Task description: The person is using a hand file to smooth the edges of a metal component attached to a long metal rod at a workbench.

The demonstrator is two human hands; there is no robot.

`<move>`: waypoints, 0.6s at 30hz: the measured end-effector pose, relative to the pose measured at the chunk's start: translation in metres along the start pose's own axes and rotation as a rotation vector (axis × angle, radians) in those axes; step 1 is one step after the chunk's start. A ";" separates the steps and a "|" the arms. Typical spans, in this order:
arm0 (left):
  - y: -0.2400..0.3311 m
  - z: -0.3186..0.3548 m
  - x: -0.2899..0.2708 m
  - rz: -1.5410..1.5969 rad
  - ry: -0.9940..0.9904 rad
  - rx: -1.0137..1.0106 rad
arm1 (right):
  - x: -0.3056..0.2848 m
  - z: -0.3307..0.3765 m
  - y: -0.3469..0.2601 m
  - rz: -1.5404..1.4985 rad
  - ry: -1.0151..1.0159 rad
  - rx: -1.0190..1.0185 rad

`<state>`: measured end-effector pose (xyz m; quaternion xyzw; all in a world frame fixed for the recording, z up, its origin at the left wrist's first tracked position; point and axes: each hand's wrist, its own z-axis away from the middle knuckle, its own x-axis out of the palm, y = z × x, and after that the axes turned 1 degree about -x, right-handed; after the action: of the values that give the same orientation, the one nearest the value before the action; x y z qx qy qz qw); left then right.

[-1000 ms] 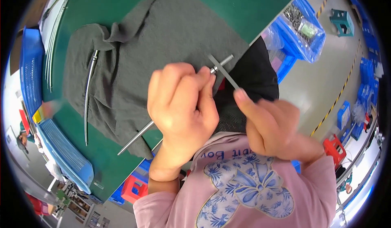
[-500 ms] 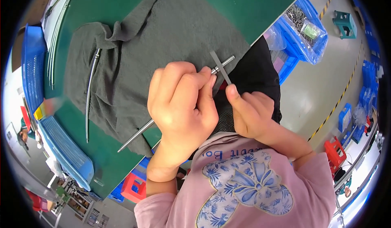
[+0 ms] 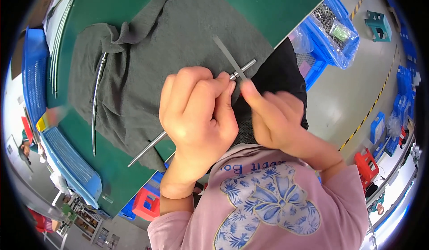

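Observation:
My left hand [image 3: 196,109] is closed around a slim silver metal rod [image 3: 149,147], which slants from lower left to upper right over a dark grey cloth [image 3: 192,31]. Past my fingers sticks out the rod's stepped, collared end. Between thumb and fingers my right hand [image 3: 275,116] pinches a thin flat grey file [image 3: 226,52]; its grip end is hidden. The file lies crosswise over the rod, just beyond my left fingertips. A second metal rod [image 3: 96,102], slightly curved in this view, rests on the cloth's left part, its upper end near a fold.
The green table [image 3: 120,187] carries blue perforated baskets [image 3: 73,163] and several thin rods [image 3: 58,44] at the left. Beyond its right edge stand a blue bin [image 3: 333,31] of small metal parts, a green stool [image 3: 378,25] and a red stool [image 3: 366,167].
My right hand has pushed the file up and to the left, so more of it reaches past the rod. My left hand and its rod have barely shifted.

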<state>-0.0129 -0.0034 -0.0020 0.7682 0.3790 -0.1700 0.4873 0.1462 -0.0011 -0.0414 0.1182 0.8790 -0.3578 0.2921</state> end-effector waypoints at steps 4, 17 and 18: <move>0.001 0.000 0.001 -0.010 0.013 0.033 | -0.027 -0.010 -0.013 0.024 -0.171 0.077; -0.002 0.000 0.003 0.018 0.030 0.029 | -0.027 -0.024 -0.017 0.090 -0.219 0.073; -0.002 0.001 0.003 0.006 0.024 0.036 | -0.037 -0.016 -0.018 0.060 -0.273 0.088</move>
<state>-0.0121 -0.0026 -0.0059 0.7800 0.3793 -0.1659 0.4692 0.1615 -0.0030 -0.0002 0.1074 0.8105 -0.4000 0.4142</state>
